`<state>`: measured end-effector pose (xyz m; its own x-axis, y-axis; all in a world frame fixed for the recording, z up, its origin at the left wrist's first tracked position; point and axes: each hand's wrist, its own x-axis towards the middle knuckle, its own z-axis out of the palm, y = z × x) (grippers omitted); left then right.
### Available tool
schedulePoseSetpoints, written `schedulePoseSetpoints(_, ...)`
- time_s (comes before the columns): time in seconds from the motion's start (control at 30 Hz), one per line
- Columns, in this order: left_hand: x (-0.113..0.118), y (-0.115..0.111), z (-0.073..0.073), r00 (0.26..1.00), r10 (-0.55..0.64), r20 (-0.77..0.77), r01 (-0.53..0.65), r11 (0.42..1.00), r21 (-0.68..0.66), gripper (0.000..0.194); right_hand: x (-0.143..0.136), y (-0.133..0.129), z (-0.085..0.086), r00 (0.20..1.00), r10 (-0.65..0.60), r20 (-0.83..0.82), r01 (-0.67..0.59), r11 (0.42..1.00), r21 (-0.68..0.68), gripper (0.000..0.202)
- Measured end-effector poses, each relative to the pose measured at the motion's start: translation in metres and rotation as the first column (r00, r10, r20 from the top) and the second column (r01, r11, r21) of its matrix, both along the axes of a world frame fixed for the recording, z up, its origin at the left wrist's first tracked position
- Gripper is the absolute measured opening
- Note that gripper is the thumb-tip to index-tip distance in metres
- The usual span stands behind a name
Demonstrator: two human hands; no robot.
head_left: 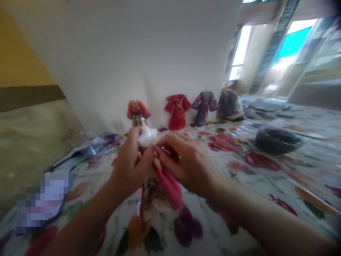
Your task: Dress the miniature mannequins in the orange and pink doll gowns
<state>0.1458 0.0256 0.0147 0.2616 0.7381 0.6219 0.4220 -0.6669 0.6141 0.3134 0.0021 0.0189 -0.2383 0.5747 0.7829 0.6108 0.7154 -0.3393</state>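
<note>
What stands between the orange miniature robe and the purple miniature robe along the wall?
In the head view, a red robe stands between the orange robe and the purple robe.

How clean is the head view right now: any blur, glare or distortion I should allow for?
Head view: soft all over, the left hand, right hand and the small garment between them slightly smeared; windows at upper right blown out with glare; edges bent by the wide lens; the four miniature robes by the wall are fuzzy; a pixelated patch masks the lower left.

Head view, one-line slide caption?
Both hands, left hand and right hand, hold a doll in pink cloth above a floral tablecloth.
</note>
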Motion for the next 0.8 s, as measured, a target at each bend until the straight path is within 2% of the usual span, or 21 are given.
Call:
schedulePoseSetpoints(0.23,0.004,-0.004,0.001,1.0,0.007,-0.018,-0.007,1.0,0.023,0.035,0.0,0.003,0.004,0.995,0.013,-0.1,-0.023,0.995,-0.094,0.006)
schedulePoseSetpoints(0.37,0.002,0.004,-0.003,0.999,0.017,0.049,-0.017,1.0,-0.011,0.036,0.001,0.001,0.004,0.997,0.009,-0.074,-0.014,0.997,-0.08,0.012)
schedulePoseSetpoints(0.47,0.0,0.009,-0.005,0.997,0.024,0.079,-0.021,0.999,-0.037,0.034,0.003,-0.002,0.007,0.996,0.048,-0.075,-0.057,0.992,-0.116,0.021)
schedulePoseSetpoints(0.67,-0.001,0.013,-0.004,0.995,0.018,0.096,-0.01,0.996,-0.088,0.036,0.011,0.001,0.015,0.991,0.065,-0.121,-0.091,0.97,-0.224,0.012)
schedulePoseSetpoints(0.8,0.0,0.014,-0.005,0.993,0.003,0.116,0.009,0.995,-0.1,0.032,0.015,0.008,0.014,0.993,0.099,-0.069,-0.114,0.954,-0.276,0.014)
